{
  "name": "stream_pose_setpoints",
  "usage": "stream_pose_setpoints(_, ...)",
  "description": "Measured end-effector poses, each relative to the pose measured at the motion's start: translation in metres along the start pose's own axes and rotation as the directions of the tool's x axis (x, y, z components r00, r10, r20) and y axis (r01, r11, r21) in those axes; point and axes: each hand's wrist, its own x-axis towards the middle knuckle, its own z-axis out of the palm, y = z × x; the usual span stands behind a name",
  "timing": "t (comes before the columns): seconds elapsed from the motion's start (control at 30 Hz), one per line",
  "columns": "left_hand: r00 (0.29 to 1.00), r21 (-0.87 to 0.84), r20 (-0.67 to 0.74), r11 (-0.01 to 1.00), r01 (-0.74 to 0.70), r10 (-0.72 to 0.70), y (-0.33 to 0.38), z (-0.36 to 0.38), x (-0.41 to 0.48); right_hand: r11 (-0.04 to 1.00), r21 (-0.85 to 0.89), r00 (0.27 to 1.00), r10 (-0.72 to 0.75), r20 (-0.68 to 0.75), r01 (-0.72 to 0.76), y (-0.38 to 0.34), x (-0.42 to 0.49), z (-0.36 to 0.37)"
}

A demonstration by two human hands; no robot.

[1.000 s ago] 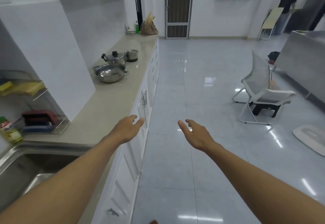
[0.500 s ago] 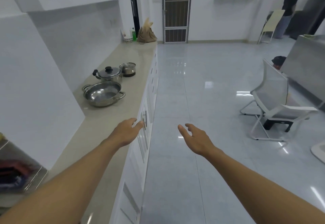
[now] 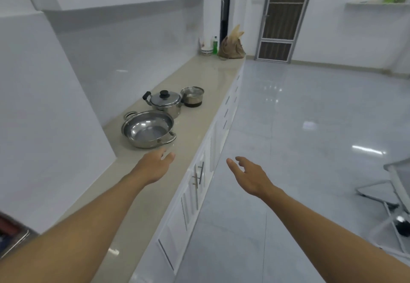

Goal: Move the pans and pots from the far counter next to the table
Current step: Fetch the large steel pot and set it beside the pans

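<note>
1. A wide, shallow stainless-steel pan with two loop handles (image 3: pixel 148 130) sits on the long beige stone counter (image 3: pixel 199 78). Its bowl is uncovered and shows only bare, shiny metal.
2. Just behind it stands a rounded steel pot with a black knob on its lid and a black side handle (image 3: pixel 165 103). The lid hides whatever is inside.
3. Beside that pot, nearer the counter's front edge, is a small steel pot with a clear lid and a dark base (image 3: pixel 192 96). Its contents cannot be made out.
4. The left hand (image 3: pixel 155 165) hovers over the counter just short of the pan's near handle, fingers relaxed and holding nothing.
5. The right hand (image 3: pixel 248 176) hangs over the tiled floor beyond the counter edge, fingers loosely spread and empty.
6. At the counter's far end stand a white cup (image 3: pixel 206 47), a green bottle (image 3: pixel 214 46) and a crumpled brown paper bag (image 3: pixel 231 47).
</note>
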Motion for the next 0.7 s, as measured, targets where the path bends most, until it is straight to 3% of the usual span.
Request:
stream_pose_setpoints(0.33,0.987,0.027,-0.071,0.989,0.146,-0.144,-0.025,-0.011,0.086,0.998,-0.031,0.982,-0.057,0.179,0.063,-0.019,0.129,0.016)
stream_pose_setpoints(0.7,0.972,-0.004,-0.119,0.980,0.201,-0.200,-0.050,-0.062,0.223,0.987,-0.104,0.974,-0.103,0.203,0.126,-0.082,0.278,0.038)
